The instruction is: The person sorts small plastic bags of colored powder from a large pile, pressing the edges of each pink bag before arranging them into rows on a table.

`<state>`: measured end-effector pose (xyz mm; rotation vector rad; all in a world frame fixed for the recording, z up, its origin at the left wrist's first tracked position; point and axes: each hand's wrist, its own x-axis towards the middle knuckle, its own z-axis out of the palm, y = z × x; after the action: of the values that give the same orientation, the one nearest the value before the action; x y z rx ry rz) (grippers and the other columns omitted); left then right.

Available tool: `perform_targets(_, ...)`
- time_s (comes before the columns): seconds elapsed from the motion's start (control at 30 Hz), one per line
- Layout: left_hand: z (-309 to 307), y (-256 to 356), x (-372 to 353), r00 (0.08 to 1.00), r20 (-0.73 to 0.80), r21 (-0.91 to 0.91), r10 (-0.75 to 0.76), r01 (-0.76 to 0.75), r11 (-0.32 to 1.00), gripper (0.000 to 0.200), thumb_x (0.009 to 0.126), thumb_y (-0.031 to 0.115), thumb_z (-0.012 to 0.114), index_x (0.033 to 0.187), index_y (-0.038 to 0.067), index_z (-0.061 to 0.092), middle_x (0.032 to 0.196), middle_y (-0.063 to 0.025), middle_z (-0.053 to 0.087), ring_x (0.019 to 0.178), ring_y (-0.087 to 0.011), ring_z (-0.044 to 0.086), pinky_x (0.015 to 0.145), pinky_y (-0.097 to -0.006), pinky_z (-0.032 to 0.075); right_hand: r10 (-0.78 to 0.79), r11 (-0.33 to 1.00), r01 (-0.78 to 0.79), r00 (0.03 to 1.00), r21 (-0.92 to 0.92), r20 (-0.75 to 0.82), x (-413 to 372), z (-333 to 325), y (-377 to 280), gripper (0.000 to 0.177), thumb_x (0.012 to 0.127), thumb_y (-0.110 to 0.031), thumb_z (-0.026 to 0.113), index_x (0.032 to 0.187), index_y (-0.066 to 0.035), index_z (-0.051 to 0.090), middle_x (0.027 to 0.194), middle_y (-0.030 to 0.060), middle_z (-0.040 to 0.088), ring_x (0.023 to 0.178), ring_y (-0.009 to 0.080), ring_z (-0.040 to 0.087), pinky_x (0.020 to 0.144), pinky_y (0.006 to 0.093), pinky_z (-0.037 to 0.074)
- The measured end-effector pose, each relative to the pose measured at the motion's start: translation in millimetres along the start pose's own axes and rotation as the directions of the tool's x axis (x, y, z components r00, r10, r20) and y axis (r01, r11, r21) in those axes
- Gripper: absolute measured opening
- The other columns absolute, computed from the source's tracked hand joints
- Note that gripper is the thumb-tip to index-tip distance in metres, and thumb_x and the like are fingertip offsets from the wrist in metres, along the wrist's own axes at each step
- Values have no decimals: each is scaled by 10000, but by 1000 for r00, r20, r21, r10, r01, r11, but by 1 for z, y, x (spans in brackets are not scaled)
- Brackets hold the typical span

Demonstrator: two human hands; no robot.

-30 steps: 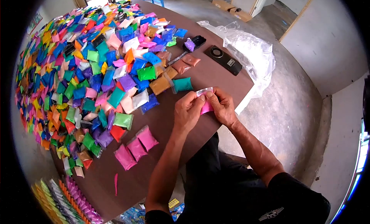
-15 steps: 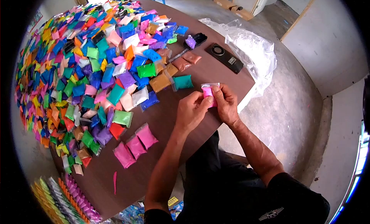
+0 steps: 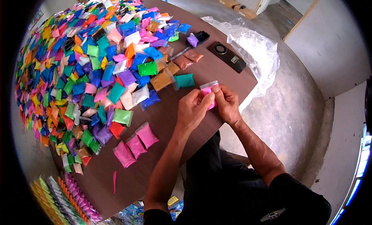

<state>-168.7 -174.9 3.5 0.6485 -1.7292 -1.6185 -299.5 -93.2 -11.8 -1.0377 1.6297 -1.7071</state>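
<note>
Between my two hands is a small pink packet (image 3: 208, 87) in clear plastic, above the right part of the brown table (image 3: 166, 120). My left hand (image 3: 193, 108) pinches its left side, thumb on top. My right hand (image 3: 228, 103) grips the upper right part with thumb and fingers. A teal packet (image 3: 185, 81) lies just left of the hands. Three pink packets (image 3: 135, 144) lie side by side nearer the table's front edge, with a thin pink strip (image 3: 114, 182) below them.
A large heap of coloured packets (image 3: 85, 70) covers the table's left side. Beyond my hands lie a dark phone-like object (image 3: 226, 56), a black tray (image 3: 199, 37) with a purple packet, and clear plastic sheeting (image 3: 255, 50). Rows of packets (image 3: 81, 198) stand at lower left.
The held pink packet has tilted a little between my fingers, and my hands have shifted slightly. The view has moved slightly too.
</note>
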Motion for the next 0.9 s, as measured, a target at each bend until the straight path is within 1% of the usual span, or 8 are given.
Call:
perform_targets(0.07, 1, -1, 1, 1000, 0, -90, 5, -5, 996, 266, 988, 254, 681, 878, 15, 639, 680, 20, 565, 589, -38, 522, 504, -212, 415, -8, 1000, 8, 1000, -2, 10, -1, 0, -2, 345, 1053, -324, 587, 1005, -1, 696, 840, -12, 633, 755, 67, 539, 659, 245, 455)
perform_targets(0.27, -7, -14, 5, 998, 44, -125, 54, -48, 991, 267, 996, 248, 670, 860, 21, 633, 672, 31, 556, 581, -27, 498, 494, -217, 384, -51, 998, 53, 998, -27, 44, 0, 2, -4, 359, 1058, -336, 575, 1021, 1, 692, 858, -3, 639, 759, 71, 545, 661, 251, 460)
perform_targets(0.4, -9, -17, 6, 995, 44, -38, 86, -84, 996, 262, 995, 245, 671, 851, 30, 633, 671, 30, 559, 580, -27, 501, 495, -212, 386, -47, 993, 54, 997, -101, 65, 0, 0, -8, 375, 1063, -350, 560, 1026, 1, 689, 845, -1, 636, 757, 72, 546, 659, 257, 461)
perform_targets(0.5, -5, -7, 4, 998, 38, -98, 48, -44, 994, 260, 996, 251, 670, 838, 46, 635, 677, 25, 566, 579, -29, 503, 493, -214, 390, -16, 1000, 16, 1000, -19, 10, -2, 4, -5, 370, 1061, -346, 566, 1010, 0, 688, 816, -7, 624, 742, 72, 539, 651, 259, 459)
perform_targets(0.6, -2, 1, 3, 999, 8, -183, -47, 48, 982, 258, 996, 260, 670, 837, 59, 646, 688, 19, 579, 578, -31, 507, 489, -217, 393, -14, 1000, 14, 1000, -27, 28, -1, 2, -5, 366, 1058, -345, 573, 994, -2, 686, 800, -12, 617, 731, 69, 536, 645, 259, 457)
perform_targets(0.73, -7, -14, 5, 1000, -25, -92, -1, -1, 996, 309, 1005, 271, 662, 781, 71, 589, 662, 35, 527, 569, -28, 487, 484, -219, 392, -16, 1000, 17, 999, -18, 35, 0, 2, -2, 353, 1061, -330, 570, 984, -5, 686, 808, -13, 621, 732, 66, 535, 646, 259, 458)
perform_targets(0.8, -9, -20, 6, 1000, -17, -67, 26, -27, 997, 327, 1008, 270, 659, 762, 76, 564, 652, 42, 504, 567, -27, 479, 484, -220, 391, -48, 993, 52, 998, -103, 39, 0, 3, -5, 336, 1064, -314, 567, 993, -6, 681, 807, -14, 621, 737, 65, 535, 649, 258, 458)
perform_targets(0.9, -10, -27, 6, 995, -32, 7, 99, -99, 995, 357, 1012, 263, 655, 737, 80, 520, 639, 51, 468, 565, -28, 469, 481, -220, 389, -21, 996, 24, 999, -82, 30, 0, 4, -9, 320, 1063, -305, 567, 1009, -8, 674, 804, -19, 617, 741, 63, 533, 651, 256, 456)
